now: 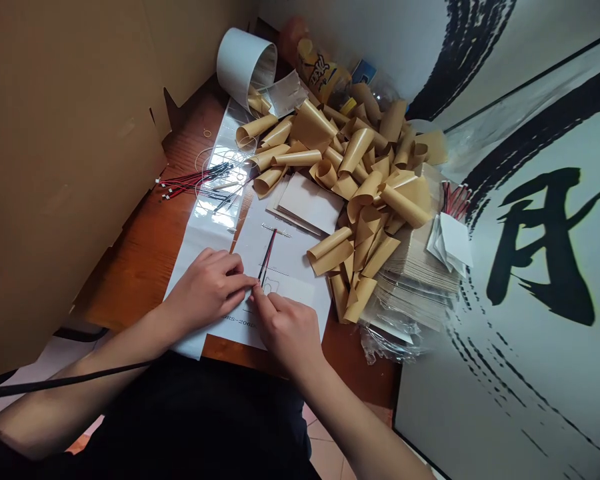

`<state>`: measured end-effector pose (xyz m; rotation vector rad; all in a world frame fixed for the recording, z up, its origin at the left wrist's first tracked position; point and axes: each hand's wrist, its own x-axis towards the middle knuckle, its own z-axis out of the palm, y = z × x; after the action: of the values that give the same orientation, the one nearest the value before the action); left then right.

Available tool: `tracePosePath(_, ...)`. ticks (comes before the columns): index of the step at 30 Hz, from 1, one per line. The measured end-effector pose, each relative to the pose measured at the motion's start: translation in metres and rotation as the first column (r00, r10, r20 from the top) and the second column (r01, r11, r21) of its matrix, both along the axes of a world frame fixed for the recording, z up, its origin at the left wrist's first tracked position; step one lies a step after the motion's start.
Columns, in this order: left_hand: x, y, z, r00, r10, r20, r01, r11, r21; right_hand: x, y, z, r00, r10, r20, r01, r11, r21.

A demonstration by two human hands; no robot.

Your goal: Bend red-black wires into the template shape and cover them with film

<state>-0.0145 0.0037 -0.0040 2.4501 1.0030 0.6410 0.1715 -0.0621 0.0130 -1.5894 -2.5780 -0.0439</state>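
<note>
A short red-and-black wire cable (268, 252) lies on a printed white sheet (300, 257), its far end at a small connector by a drawn line. My left hand (211, 288) comes in from the left, fingers curled and index finger reaching to the cable's near end. My right hand (287, 325) meets it there, thumb and index finger closed at the same end. The fingertips of both hands nearly touch and hide the wire tips. More red-and-black cables (195, 181) with white connectors lie in a loose bunch beyond my left hand.
Curled brown paper pieces (325, 157) are heaped behind the sheet, near a white roll (245, 67). Stacked cards (415, 267) in clear plastic stand at right, with a folded paper bundle of cables (453, 233) on top. A cardboard wall (70, 147) rises at left.
</note>
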Motion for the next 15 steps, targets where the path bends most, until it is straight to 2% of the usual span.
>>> tracePosePath(4,0.0004,-0.0006,0.0007,1.000,0.009,0.000,-0.009,1.000,0.010,-0.0030,-0.0061,0.0017,1.000,-0.008,-0.005,0.008,1.000,0.015)
tracePosePath(15,-0.0006,-0.0013,0.0012,0.999,0.014,0.047,-0.013,1.000,-0.022,-0.0009,-0.0055,0.0073,0.999,-0.005,0.041,0.008,0.997,-0.076)
